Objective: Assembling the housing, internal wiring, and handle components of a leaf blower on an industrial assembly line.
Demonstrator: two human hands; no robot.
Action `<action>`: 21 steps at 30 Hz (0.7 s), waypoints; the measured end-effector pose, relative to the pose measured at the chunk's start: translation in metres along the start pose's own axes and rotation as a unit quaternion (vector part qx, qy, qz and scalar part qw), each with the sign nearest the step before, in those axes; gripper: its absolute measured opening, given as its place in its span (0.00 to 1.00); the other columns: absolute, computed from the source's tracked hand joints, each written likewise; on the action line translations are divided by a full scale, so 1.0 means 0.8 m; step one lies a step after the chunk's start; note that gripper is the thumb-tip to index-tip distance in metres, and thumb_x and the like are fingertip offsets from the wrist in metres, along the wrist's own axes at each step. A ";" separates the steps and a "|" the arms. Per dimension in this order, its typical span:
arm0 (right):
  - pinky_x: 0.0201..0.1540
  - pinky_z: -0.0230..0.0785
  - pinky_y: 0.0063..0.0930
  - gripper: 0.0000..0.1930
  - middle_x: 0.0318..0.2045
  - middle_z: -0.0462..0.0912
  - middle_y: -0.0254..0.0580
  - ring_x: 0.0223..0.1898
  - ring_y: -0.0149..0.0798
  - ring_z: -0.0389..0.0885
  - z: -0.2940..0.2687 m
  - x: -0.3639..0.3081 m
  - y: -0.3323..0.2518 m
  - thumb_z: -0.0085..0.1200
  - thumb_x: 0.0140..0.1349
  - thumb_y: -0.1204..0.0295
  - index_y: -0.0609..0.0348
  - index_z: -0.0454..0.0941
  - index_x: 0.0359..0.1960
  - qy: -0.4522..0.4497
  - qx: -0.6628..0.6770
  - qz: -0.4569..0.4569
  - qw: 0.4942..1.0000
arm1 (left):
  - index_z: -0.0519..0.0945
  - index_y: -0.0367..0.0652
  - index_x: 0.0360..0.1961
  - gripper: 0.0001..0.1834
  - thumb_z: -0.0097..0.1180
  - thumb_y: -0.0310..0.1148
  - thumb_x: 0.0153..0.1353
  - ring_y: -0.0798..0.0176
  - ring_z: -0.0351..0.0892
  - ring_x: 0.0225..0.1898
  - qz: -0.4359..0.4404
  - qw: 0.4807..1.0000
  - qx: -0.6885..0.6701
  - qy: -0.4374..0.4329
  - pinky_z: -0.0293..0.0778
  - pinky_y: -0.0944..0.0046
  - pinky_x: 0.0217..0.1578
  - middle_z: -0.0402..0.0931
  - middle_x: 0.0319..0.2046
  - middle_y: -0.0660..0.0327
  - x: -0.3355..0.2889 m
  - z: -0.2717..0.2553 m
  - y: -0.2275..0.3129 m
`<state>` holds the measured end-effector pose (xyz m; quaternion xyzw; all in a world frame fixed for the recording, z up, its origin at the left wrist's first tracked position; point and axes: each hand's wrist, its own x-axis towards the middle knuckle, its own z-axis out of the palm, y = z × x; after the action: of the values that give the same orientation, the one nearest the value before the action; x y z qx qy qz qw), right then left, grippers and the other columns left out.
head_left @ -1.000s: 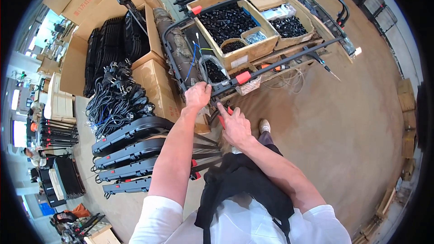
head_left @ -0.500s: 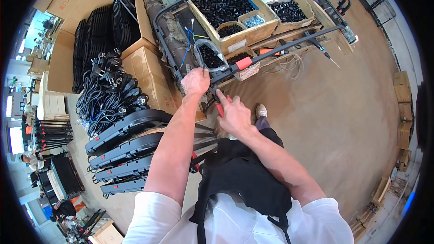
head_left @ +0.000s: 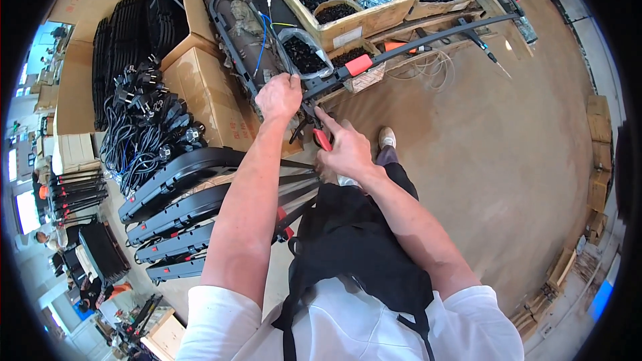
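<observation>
My left hand (head_left: pixel 278 99) is closed around the near corner of a black tubular frame (head_left: pixel 416 45) lying across the bench. My right hand (head_left: pixel 349 150) grips red-handled pliers (head_left: pixel 322 140), with the index finger stretched toward the tool's head. Their dark jaws are at the frame's corner, just below my left hand; what lies between them is too small to make out. A red clip (head_left: pixel 358 65) sits on the frame's near bar. Inside the frame, blue wires (head_left: pixel 261 47) stand beside a plastic-lined tray of small black parts (head_left: pixel 302 53).
A large carton (head_left: pixel 348 35) of black parts stands behind the frame. Bundled power cords (head_left: pixel 144 120) hang at left beside a cardboard box (head_left: pixel 200 97). Several curved black housings (head_left: pixel 180 177) jut out below them. A screwdriver-like tool (head_left: pixel 491 55) hangs at right.
The whole view has shifted slightly, bringing the bench and hands higher and left. The pliers' red handles look closer together. My left hand keeps its grip on the frame's corner.
</observation>
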<state>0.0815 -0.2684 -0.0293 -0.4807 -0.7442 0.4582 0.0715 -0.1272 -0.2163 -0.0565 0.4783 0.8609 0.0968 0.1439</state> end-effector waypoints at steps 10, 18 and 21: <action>0.45 0.75 0.35 0.45 0.44 0.85 0.48 0.43 0.43 0.83 0.029 0.034 0.081 0.60 0.55 0.71 0.57 0.61 0.80 -0.151 0.392 0.029 0.907 | 0.87 0.42 0.37 0.23 0.51 0.51 0.73 0.37 0.86 0.47 0.002 1.000 -0.007 0.014 0.79 0.41 0.50 0.87 0.44 0.47 -0.007 0.002 0.000; 0.55 0.74 0.52 0.20 0.46 0.85 0.69 0.53 0.63 0.84 -0.036 0.024 0.040 0.52 0.61 0.73 0.70 0.77 0.53 -0.228 0.087 0.088 0.966 | 0.87 0.41 0.36 0.22 0.52 0.49 0.72 0.37 0.86 0.46 -0.015 0.999 -0.021 0.019 0.79 0.41 0.50 0.87 0.44 0.45 -0.001 0.005 -0.001; 0.55 0.74 0.54 0.17 0.45 0.85 0.70 0.53 0.65 0.84 -0.030 0.013 0.091 0.53 0.63 0.70 0.71 0.78 0.49 -0.143 0.098 0.065 0.983 | 0.86 0.42 0.34 0.23 0.52 0.51 0.72 0.36 0.87 0.44 -0.007 0.998 -0.030 0.048 0.80 0.39 0.47 0.87 0.40 0.44 0.005 0.011 0.006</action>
<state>0.1364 -0.2372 -0.0735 -0.4485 -0.6652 0.5967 -0.0186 -0.1226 -0.2101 -0.0641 0.4622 0.8671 0.1442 0.1168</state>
